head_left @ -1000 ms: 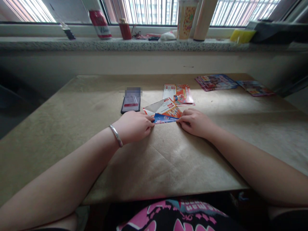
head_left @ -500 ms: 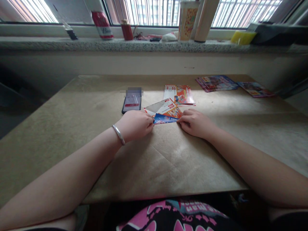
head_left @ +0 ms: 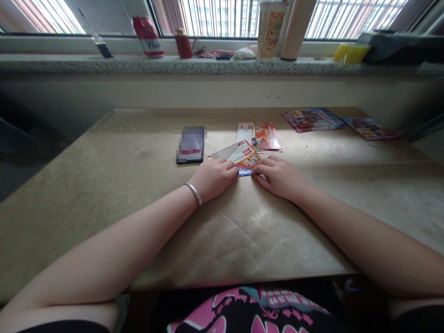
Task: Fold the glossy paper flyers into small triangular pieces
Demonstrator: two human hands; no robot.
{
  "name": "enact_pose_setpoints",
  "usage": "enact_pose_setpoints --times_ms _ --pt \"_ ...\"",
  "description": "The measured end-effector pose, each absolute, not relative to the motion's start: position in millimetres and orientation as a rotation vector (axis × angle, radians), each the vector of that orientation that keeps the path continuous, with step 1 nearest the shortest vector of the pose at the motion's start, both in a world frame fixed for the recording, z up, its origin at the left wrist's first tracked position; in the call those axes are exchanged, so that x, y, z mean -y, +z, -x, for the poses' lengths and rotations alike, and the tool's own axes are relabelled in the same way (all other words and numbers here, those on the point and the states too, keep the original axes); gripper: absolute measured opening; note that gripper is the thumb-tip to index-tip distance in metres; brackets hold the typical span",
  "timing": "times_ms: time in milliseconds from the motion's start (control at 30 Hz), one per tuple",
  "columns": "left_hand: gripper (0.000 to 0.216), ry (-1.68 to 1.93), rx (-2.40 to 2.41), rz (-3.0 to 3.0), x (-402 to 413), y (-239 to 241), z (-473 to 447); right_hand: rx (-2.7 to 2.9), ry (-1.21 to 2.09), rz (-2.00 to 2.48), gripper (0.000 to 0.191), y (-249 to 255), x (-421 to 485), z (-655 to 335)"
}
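Observation:
A printed paper leaflet (head_left: 244, 155), partly folded, lies on the table in front of me. It has white and orange areas, and a narrow blue strip runs along its near edge. My left hand (head_left: 215, 178), with a silver bangle at the wrist, is closed over the left part of that near edge and covers much of the strip. At the right end of the strip, the fingers of my right hand (head_left: 278, 175) are bent and pinched on the paper. Only a short blue piece shows between the two hands.
Just beyond the leaflet lies a stack of similar leaflets (head_left: 260, 135). A phone (head_left: 192, 144) rests to the left. Two piles of colourful leaflets, one nearer (head_left: 314, 119) and one farther right (head_left: 371, 128), lie at the back right. A can (head_left: 147, 37) and a cup (head_left: 271, 30) stand on the windowsill.
My left hand has slid right along the leaflet's near edge, closer to my right hand. Less of the blue strip shows now. My right hand has barely shifted.

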State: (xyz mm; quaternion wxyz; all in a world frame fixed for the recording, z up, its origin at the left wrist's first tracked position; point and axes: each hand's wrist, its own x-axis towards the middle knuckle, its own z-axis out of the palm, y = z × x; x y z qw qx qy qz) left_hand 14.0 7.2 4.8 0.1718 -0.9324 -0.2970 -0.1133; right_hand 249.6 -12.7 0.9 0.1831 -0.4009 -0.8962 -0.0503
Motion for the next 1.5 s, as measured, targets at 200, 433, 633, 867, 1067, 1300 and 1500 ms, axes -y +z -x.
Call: enact_pose_setpoints --times_ms 200,433,633,867,1067,1300,1500 --pt "0.018 -0.277 0.818 2.547 -0.8 5.7 -17.3 2.546 -0.187 1.118 0.018 1.3 12.4 -245.0" --pt "0.02 -0.391 0.826 2.66 -9.4 -1.6 -20.4 2.523 -0.191 1.157 0.017 0.9 13.8 -242.9" --pt "0.019 -0.418 0.899 2.715 -13.9 -4.3 -21.5 2.498 -0.161 1.173 0.02 -2.8 9.6 -244.0" --pt "0.016 -0.23 0.758 2.598 -0.6 3.6 -25.8 2.487 -0.189 1.169 0.019 -4.0 7.1 -244.8" --pt "0.014 -0.301 0.803 2.603 -2.4 1.2 -25.7 2.443 -0.11 1.195 0.012 0.2 17.2 -237.5" --pt "0.02 -0.54 0.711 2.621 -4.9 -2.9 -25.9 2.353 -0.024 1.177 0.004 -0.1 20.1 -233.2" --pt "0.028 -0.658 0.661 2.54 -1.5 0.0 -24.7 2.361 -0.073 1.179 0.005 2.9 21.7 -234.0"
